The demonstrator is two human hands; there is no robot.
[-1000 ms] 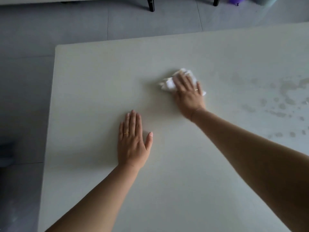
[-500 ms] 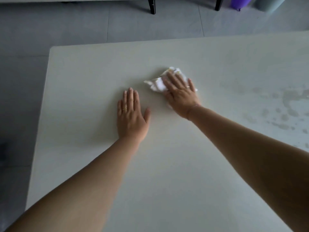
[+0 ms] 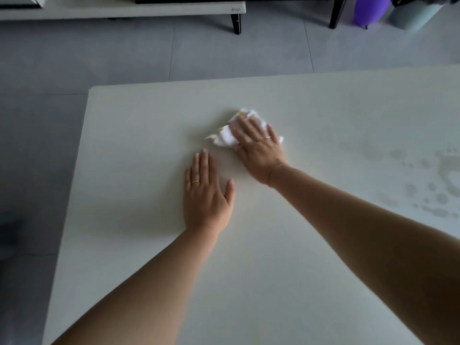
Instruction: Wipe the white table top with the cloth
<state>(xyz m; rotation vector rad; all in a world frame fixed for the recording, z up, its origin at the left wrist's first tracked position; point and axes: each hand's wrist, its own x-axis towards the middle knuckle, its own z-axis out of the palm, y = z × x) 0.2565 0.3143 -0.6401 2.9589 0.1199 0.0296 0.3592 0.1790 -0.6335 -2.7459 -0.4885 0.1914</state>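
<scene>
The white table top (image 3: 139, 135) fills most of the view, its far left corner at the upper left. A crumpled white cloth (image 3: 225, 135) lies on it near the middle. My right hand (image 3: 258, 148) presses flat on the cloth, fingers spread over it and hiding its right half. My left hand (image 3: 205, 195) rests palm down on the bare table just below and left of the cloth, fingers together, holding nothing. Each hand wears a ring.
Damp spots and smears (image 3: 428, 180) mark the table at the right. Beyond the far edge is grey tiled floor (image 3: 99, 53), a low cabinet (image 3: 149, 7) with black legs, a purple object (image 3: 371, 8) and a grey bin (image 3: 413, 13).
My right hand and the cloth slid left across the table toward my left hand over the last second. The left hand stays flat on the table; the view shifted.
</scene>
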